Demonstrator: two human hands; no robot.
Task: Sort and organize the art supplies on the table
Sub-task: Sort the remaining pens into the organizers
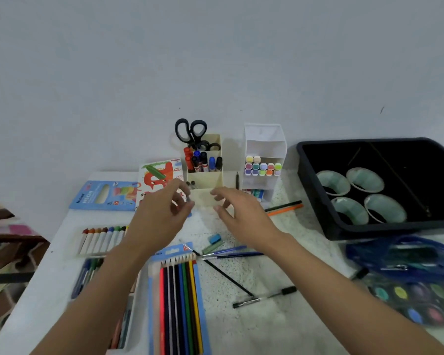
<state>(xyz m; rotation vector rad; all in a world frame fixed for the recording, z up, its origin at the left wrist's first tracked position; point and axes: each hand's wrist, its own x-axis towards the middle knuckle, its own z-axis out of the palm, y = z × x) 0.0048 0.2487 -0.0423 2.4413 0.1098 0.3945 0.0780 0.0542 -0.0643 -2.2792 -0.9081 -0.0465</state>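
A cream desk organizer (205, 194) stands at the back middle of the table, with scissors (190, 131) and markers (203, 161) in its rear compartments. My left hand (164, 211) hovers at the organizer's front left corner, thumb and fingertips drawn close together. Blur hides whether anything is between them. My right hand (239, 213) hovers at the organizer's front right with its fingers spread and nothing in it. Loose on the table lie coloured pencils in a blue pack (180, 303), oil pastels (100, 239), brushes (228, 253), a pen (264, 297), an eraser (214, 239) and two pencils (285, 208).
A white drawer tower (264, 160) holding pastel markers stands right of the organizer. A black tray (315, 190) with several palette dishes fills the back right. A watercolour set (418, 301) and a blue pouch (400, 257) lie front right. Two booklets (105, 196) lie back left.
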